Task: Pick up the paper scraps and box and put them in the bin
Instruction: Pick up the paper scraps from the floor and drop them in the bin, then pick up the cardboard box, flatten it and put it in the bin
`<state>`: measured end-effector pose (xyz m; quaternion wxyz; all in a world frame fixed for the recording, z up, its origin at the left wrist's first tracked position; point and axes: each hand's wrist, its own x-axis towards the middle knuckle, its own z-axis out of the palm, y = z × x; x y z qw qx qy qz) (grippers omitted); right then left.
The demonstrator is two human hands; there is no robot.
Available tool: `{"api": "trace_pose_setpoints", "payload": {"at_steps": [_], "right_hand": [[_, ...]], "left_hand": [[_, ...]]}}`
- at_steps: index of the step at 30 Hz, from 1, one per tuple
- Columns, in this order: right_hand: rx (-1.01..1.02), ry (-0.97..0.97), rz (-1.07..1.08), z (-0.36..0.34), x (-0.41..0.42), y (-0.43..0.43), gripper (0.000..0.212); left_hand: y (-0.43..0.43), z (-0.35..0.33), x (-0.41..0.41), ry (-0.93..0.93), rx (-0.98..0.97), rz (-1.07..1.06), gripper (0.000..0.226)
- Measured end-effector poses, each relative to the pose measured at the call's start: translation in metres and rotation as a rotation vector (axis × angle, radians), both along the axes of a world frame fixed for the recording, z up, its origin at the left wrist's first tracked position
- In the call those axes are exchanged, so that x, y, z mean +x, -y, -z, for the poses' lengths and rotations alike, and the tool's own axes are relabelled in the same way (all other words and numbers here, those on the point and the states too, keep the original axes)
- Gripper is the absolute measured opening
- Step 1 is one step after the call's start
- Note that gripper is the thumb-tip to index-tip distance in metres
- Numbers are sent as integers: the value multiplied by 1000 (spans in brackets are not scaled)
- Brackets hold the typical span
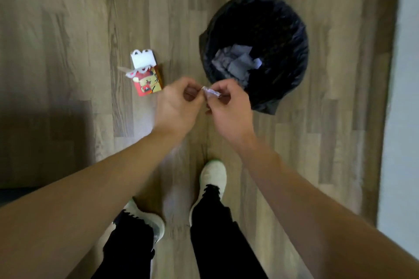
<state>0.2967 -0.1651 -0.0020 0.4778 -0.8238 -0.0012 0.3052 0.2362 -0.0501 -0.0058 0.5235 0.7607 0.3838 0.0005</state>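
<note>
A small crumpled white paper scrap is pinched between my left hand and my right hand, held above the wooden floor just left of the bin's near rim. The round bin has a black bag liner, and several white paper scraps lie at its bottom. On the floor to the left of my hands lies the red and yellow cardboard box, its white handle flaps open.
My two white shoes stand on the wooden floor below my hands. A pale wall runs along the right edge. A dark shadowed patch covers the floor at the left.
</note>
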Motion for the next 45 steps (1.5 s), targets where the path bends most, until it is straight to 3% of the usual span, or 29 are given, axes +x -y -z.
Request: {"api": "trace_pose_setpoints", "payload": {"at_steps": [3, 6, 8, 11, 12, 17, 25, 30, 35, 40, 45], "right_hand": [[57, 135, 67, -53, 43, 16, 11], [-11, 259, 61, -74, 92, 28, 4], [-161, 161, -34, -58, 122, 37, 28], [-320, -185, -111, -38, 137, 56, 92], [-305, -200, -110, -36, 135, 62, 95], [-301, -171, -99, -63, 95, 72, 61], [-307, -251, -200, -39, 29, -5, 42], [-331, -258, -321, -2, -7, -84, 41], [-296, -284, -426, 56, -17, -167, 48], [-275, -296, -361, 132, -18, -218, 64], [-264, -276, -192, 160, -24, -212, 50]], "left_hand": [[19, -51, 51, 93, 27, 34, 5], [28, -69, 102, 131, 71, 138, 10], [20, -52, 120, -13, 62, 311, 29], [6, -30, 105, -267, 126, 477, 56], [6, -32, 92, -296, 126, 491, 57], [-12, -48, 26, -355, 89, 495, 50], [-49, -35, -23, -373, -228, 212, 34], [-68, -26, -82, -398, -263, 162, 34], [-92, 20, -150, -499, -324, 144, 49], [-113, 78, -190, -512, -419, 82, 49], [-124, 92, -190, -484, -397, -57, 37]]}}
